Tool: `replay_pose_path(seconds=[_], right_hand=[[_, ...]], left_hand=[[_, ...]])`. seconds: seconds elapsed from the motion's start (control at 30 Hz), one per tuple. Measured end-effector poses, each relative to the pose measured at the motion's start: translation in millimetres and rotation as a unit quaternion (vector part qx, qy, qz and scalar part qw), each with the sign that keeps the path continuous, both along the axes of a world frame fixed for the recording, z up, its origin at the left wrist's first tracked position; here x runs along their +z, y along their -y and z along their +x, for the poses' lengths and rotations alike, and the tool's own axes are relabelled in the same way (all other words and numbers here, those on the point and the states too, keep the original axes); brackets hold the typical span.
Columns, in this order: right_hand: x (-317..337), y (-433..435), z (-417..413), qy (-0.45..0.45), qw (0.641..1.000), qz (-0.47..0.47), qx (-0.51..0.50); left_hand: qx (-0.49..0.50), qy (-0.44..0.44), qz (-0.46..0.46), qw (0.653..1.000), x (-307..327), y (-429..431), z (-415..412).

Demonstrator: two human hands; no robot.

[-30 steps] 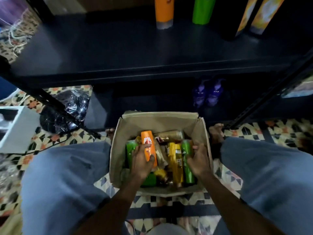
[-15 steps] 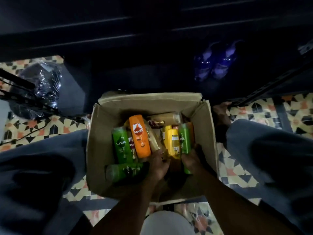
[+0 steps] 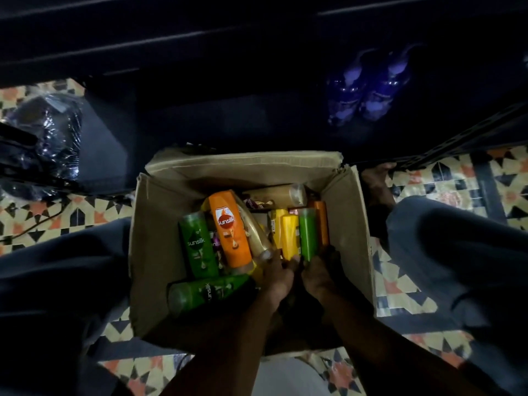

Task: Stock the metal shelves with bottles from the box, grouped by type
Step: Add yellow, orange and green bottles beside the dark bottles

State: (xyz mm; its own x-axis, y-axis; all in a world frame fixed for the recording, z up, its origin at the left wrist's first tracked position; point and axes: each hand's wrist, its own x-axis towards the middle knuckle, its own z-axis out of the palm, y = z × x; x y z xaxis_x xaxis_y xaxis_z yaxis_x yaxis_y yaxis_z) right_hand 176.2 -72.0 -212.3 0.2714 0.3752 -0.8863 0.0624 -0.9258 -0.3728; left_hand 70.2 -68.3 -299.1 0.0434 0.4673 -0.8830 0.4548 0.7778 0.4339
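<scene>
Open brown cardboard box (image 3: 151,238) on patterned floor tiles (image 3: 414,284), between two knees in blue-grey cloth, just in front of dark metal shelves (image 3: 200,44). Crammed with glossy plastic shampoo bottles, most lying lengthwise and overlapping. At the left, a dark green bottle (image 3: 198,247) leaning against a bright orange bottle (image 3: 230,232). Next, a slim gold bottle (image 3: 255,238) tilted against the orange one. Then a yellow bottle (image 3: 290,237), a slim light green bottle (image 3: 308,234) and a second orange bottle (image 3: 322,221), side by side toward the right wall. Crosswise at the near left, another dark green bottle (image 3: 205,294); crosswise at the far end, a pale brown bottle (image 3: 281,194). Two purple pump bottles (image 3: 368,90) upright on the low shelf, well apart from the box.

Both hands inside the box, close together at the near side. Left hand (image 3: 278,277): fingers curled at the lower end of the yellow bottle, touching it and the gold bottle's cap; too dim to tell whether closed round either. Right hand (image 3: 318,274): thumb and curled fingers clasping the lower end of the slim light green bottle.

"sunsilk" in white on the bright orange bottle and on both dark green ones; smaller print unreadable.

Crumpled black plastic bag (image 3: 48,132) on the floor at the left.
</scene>
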Motion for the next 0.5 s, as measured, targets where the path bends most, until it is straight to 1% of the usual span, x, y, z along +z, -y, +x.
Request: replay_pose_path(seconds=[0.07,0.1,0.13,0.2,0.27,0.37,0.43,0.5], right_hand=[[-21,5,-1,0.002,1.000,0.014,-0.027],[-21,5,1,0.016,0.999,0.016,-0.030],[-27,6,4,0.011,0.999,0.030,-0.040],[-19,3,6,-0.010,0.999,0.009,-0.050],[-27,3,10,-0.027,0.997,-0.018,-0.074],[-28,-4,5,-0.065,0.988,-0.001,-0.137],[-32,-3,2,-0.093,0.982,-0.013,-0.161],[-26,0,0,-0.116,0.978,-0.002,-0.172]], left_hand=[[0.017,0.005,-0.021,1.000,12,0,6],[0.027,0.012,-0.026,0.999,21,-3,7],[0.030,0.019,-0.027,0.999,36,-8,9],[0.030,0.032,-0.033,0.998,46,-14,7],[0.078,0.051,-0.064,0.994,55,-21,4],[0.165,0.094,-0.115,0.975,65,-31,-6],[0.192,0.110,-0.135,0.966,68,-36,-18],[0.209,0.108,-0.132,0.963,71,-39,-32]])
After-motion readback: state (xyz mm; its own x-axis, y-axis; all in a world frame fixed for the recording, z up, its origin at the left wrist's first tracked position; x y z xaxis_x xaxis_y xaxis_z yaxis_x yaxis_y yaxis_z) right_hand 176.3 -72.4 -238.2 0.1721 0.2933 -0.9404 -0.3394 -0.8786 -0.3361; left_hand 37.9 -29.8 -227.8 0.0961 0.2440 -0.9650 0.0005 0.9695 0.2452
